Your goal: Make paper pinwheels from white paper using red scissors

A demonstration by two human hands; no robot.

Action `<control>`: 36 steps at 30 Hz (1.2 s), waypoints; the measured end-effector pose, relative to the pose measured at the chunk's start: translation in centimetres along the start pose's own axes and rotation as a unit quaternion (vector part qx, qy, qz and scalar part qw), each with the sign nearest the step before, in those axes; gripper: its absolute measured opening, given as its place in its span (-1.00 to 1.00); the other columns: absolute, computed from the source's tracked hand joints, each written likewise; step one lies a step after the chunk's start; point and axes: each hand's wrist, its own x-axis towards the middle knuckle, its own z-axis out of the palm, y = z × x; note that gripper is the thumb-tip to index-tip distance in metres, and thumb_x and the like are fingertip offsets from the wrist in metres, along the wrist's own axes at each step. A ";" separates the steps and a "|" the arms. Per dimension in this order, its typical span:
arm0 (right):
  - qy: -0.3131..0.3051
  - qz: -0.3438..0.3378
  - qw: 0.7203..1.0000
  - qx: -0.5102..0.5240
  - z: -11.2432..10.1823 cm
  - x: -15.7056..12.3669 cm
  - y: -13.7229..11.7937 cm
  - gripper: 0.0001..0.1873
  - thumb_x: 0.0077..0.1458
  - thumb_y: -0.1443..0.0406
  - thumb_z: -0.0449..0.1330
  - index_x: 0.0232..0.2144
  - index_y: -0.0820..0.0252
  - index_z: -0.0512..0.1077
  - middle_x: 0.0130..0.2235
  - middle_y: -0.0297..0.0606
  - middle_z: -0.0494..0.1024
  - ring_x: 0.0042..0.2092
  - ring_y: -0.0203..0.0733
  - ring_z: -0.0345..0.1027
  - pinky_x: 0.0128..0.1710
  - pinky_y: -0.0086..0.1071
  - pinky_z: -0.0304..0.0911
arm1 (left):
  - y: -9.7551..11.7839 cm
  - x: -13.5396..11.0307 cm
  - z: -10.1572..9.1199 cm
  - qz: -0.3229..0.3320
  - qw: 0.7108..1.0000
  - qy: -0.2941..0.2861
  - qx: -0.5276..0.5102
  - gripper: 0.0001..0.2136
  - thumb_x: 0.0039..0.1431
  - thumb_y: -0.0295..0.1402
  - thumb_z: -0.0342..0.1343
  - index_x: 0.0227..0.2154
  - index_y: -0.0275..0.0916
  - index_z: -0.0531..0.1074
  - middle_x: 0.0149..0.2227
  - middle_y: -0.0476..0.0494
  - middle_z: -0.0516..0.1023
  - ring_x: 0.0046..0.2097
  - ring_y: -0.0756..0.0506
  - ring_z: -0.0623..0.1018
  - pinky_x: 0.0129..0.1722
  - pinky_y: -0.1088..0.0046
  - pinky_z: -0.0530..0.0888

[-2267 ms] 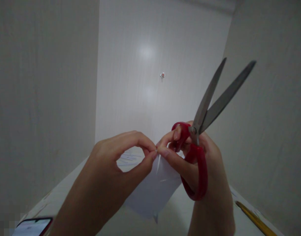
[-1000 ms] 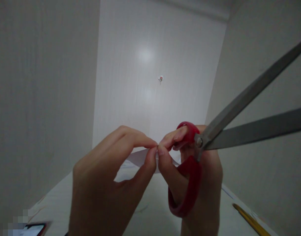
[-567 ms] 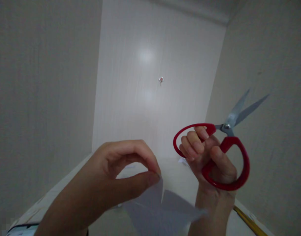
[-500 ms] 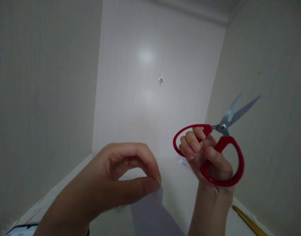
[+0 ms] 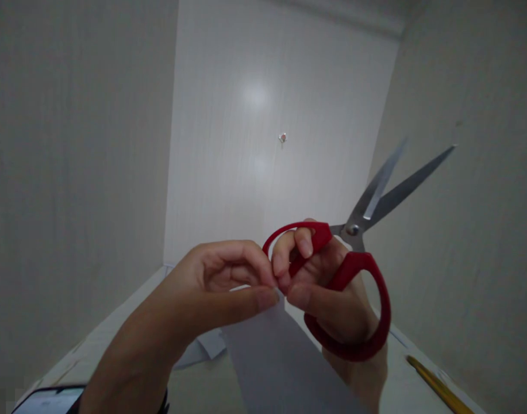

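Observation:
A sheet of white paper (image 5: 280,362) hangs from the pinched thumb and fingertips of my left hand (image 5: 220,287). My right hand (image 5: 327,287) has red-handled scissors (image 5: 353,230) looped over it, fingers through one handle ring and the thumb through the other. The blades stand apart, pointing up and to the right, away from the paper. The fingertips of my right hand are beside those of the left, at the paper's top edge. Whether they also grip the paper I cannot tell.
At the lower left lies a phone (image 5: 50,399). A yellow pencil-like stick (image 5: 438,385) rests on the table at the right. More white paper (image 5: 198,351) lies beneath my left wrist. Pale walls (image 5: 263,75) rise close on three sides.
My right hand has moved left with the scissors, bringing its fingertips up to my left hand's. My left hand has risen slightly with the paper, and more of the sheet shows.

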 end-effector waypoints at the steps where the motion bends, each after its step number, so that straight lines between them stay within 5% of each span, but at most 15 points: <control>1: 0.001 -0.002 1.000 0.006 -0.2 0.0 0.1 -0.66 -0.17 0.53 0.37 -0.43 0.06 0.36 -0.41 -0.42 0.51 -0.39 -0.30 0.38 -0.44 -0.41 0.33 | -0.2 0.1 -0.1 0.007 1.000 -0.007 0.002 -0.83 -0.14 -0.35 0.43 -0.56 -0.21 0.53 -0.54 0.05 0.53 -0.47 0.07 0.46 -0.47 0.67 0.35; 17: 0.029 -0.011 0.998 -0.056 -0.6 0.2 -0.6 -0.59 -0.22 0.54 0.42 -0.44 0.05 0.33 -0.47 -0.46 0.50 -0.46 -0.29 0.32 -0.43 -0.38 0.27 | 0.0 -0.1 1.2 0.123 0.978 0.052 0.161 -0.84 0.06 -0.54 0.23 -0.54 -0.17 0.47 -0.45 0.08 0.53 -0.34 0.02 0.52 -0.31 0.57 0.43; 27: 0.067 -0.095 0.983 -0.145 -1.0 0.3 -0.5 -0.70 -0.11 0.51 0.30 -0.42 0.08 0.31 -0.48 -0.46 0.52 -0.46 -0.32 0.32 -0.46 -0.42 0.20 | -0.1 -0.9 1.5 0.256 0.884 0.144 0.365 -0.86 0.13 -0.48 0.18 -0.44 -0.07 0.52 -0.36 0.10 0.61 -0.29 0.00 0.56 -0.25 0.53 0.46; 36: 0.179 -0.079 0.954 -0.227 0.4 -0.3 -0.9 -0.72 -0.05 0.44 0.34 -0.44 0.06 0.30 -0.47 -0.52 0.50 -0.46 -0.36 0.30 -0.46 -0.47 0.22 | -0.2 -1.1 1.8 0.273 0.831 0.188 0.447 -0.89 0.12 -0.47 0.18 -0.41 -0.08 0.50 -0.35 0.07 0.60 -0.28 -0.04 0.55 -0.30 0.48 0.44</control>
